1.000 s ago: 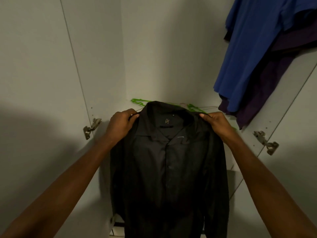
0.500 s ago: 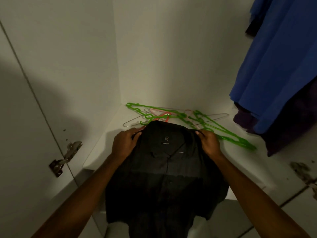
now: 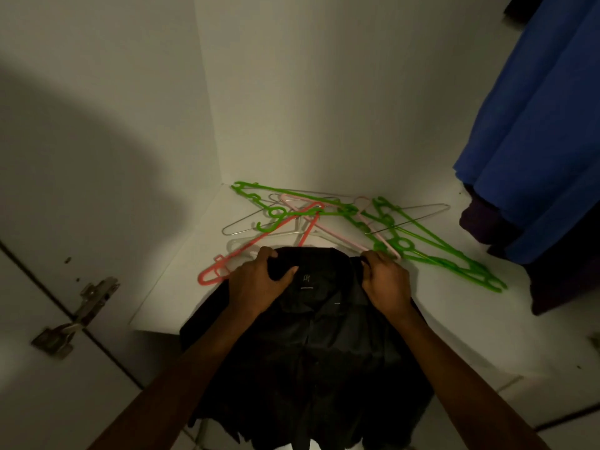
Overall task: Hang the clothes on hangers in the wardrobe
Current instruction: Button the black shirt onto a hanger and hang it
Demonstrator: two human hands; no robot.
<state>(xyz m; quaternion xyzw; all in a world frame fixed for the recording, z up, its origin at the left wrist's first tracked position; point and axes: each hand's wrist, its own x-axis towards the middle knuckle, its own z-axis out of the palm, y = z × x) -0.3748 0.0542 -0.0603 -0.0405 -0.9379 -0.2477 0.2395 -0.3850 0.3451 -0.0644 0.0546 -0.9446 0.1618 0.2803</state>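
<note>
Black shirt (image 3: 311,345), collared with a small label inside the neck, lies front-up on the white shelf (image 3: 168,300), its lower part draping over the edge. Left hand (image 3: 259,284) and right hand (image 3: 386,284) grip its shoulders with curled fingers, just before the tangled hangers (image 3: 341,216).

Dim, greenish-grey light falls from behind the camera. A broad soft shadow crosses the left wardrobe wall (image 3: 97,141). The black shirt (image 3: 311,345) loses nearly all detail. Wide-angle distortion bends lines at the edges; focus is slightly soft.
</note>
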